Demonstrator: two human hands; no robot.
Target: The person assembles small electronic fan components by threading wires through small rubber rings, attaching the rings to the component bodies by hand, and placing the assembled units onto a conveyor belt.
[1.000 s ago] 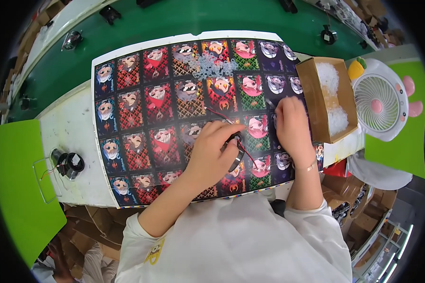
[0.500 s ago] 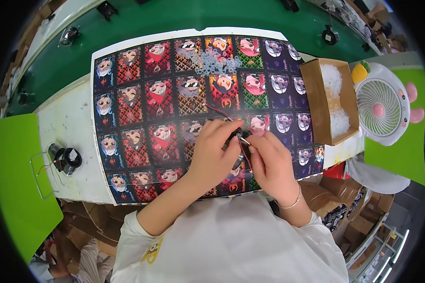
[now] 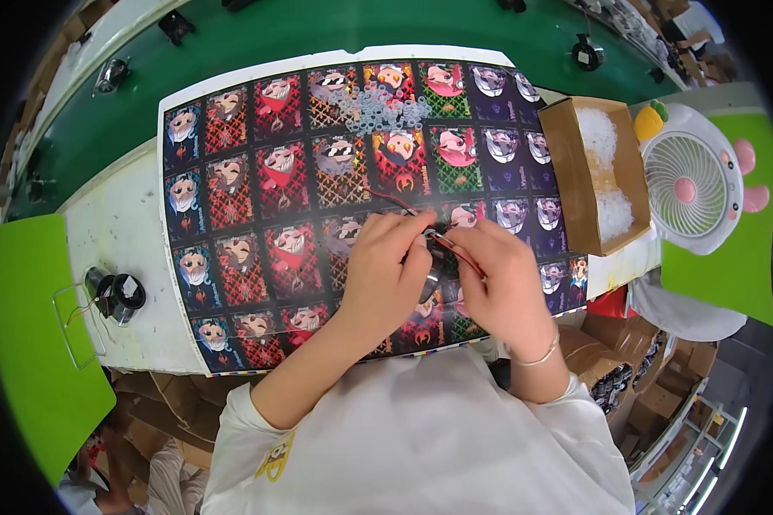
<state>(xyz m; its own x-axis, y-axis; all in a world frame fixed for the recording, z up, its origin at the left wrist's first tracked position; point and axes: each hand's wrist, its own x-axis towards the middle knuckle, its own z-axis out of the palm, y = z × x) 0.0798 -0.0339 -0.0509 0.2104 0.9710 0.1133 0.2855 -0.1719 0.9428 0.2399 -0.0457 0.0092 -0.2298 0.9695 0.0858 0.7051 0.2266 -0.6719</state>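
In front of me, a small black motor-like unit (image 3: pixel 439 260) with a rounded, shiny lower part is mostly covered by my fingers. My left hand (image 3: pixel 388 268) is closed around its left side, thumb and forefinger near its top. From the far side of the unit, red and black wires (image 3: pixel 392 199) run out over the printed sheet. My right hand (image 3: pixel 505 273) pinches at the unit's upper right, where a red and a pale strand (image 3: pixel 465 255) lie along the fingers. Beyond my hands lies a loose pile of small clear plastic rings (image 3: pixel 386 110).
A dark sheet printed with cartoon cards (image 3: pixel 258 193) covers the table. At right stand an open cardboard box (image 3: pixel 567 180) of translucent pieces and a white fan (image 3: pixel 691 189). Another black unit with wires (image 3: pixel 120 296) stands left. Behind is a green surface (image 3: pixel 301 33) with scattered black parts.
My right hand has shifted slightly up and right. The red wire that hung below its fingertips now lies along the fingers. My left hand still grips the unit.
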